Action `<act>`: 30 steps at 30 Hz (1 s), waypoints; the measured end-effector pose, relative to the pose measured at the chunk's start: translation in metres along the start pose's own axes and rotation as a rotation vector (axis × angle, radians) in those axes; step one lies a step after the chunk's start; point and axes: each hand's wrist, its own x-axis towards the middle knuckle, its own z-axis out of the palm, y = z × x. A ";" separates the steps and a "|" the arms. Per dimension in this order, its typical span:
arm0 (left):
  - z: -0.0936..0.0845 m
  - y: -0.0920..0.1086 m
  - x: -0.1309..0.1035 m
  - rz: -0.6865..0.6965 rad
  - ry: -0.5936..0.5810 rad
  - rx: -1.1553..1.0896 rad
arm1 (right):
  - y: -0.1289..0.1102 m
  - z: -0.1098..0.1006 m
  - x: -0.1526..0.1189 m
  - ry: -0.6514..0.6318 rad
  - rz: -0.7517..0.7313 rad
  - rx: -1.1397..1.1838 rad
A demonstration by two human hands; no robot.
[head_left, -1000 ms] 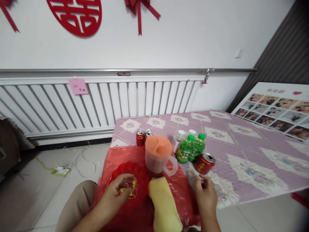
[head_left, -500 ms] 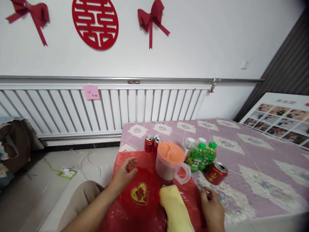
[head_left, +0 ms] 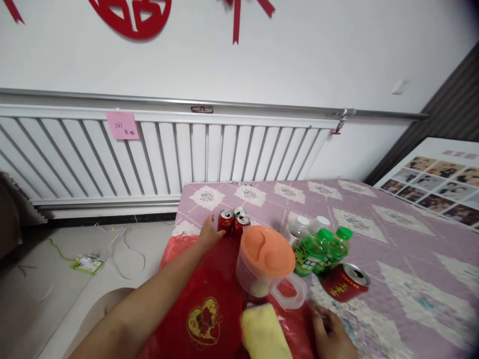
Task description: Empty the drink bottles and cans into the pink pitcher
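At the lower centre of the frame, a clear plastic pitcher (head_left: pixel 252 276) with an orange lid (head_left: pixel 267 249) stands between the two hands, just in front of the small red cans, and slightly overlaps the right-hand one in this view. A folded yellow cloth (head_left: pixel 265 331) lies below it at the bottom edge. Right of centre, two green-capped bottles (head_left: pixel 310 255) stand before two white-capped bottles (head_left: pixel 300 227), with a larger red can (head_left: pixel 344 283) just beside them, all on the purple patterned tablecloth (head_left: pixel 407 244). A white radiator (head_left: pixel 220 149) bearing a pink note (head_left: pixel 123 125) runs behind, and a photo board (head_left: pixel 430 174) leans at far right. The left arm stretches up from the bottom left across a red plastic sheet (head_left: pixel 175 249), bringing the left hand (head_left: pixel 212 232) to the left small red can (head_left: pixel 225 223), thumb spread from the fingers; whether skin meets metal cannot be told. The right hand (head_left: pixel 334 335) sits low at the lower right, loosely curled, thumb and forefinger apart. A second small red can (head_left: pixel 241 223) and a partly hidden third can (head_left: pixel 238 211) cluster beside the first; the two front tops show dark openings. A pale patch shows low in the pitcher, but whether it is contents is unclear.
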 end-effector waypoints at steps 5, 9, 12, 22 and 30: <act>0.016 -0.011 0.022 0.041 -0.029 -0.032 | -0.002 0.001 0.008 -0.056 -0.012 -0.033; 0.026 -0.018 0.028 0.092 -0.080 -0.093 | -0.003 0.004 0.014 -0.104 -0.035 -0.032; 0.031 -0.023 0.029 0.082 -0.092 -0.140 | -0.002 0.004 0.017 -0.123 -0.025 -0.043; 0.015 -0.009 0.023 -0.048 -0.033 -0.235 | -0.001 0.004 0.020 -0.142 -0.016 -0.074; -0.041 0.040 -0.043 -0.051 -0.021 -0.379 | 0.000 0.005 0.021 -0.103 -0.092 -0.084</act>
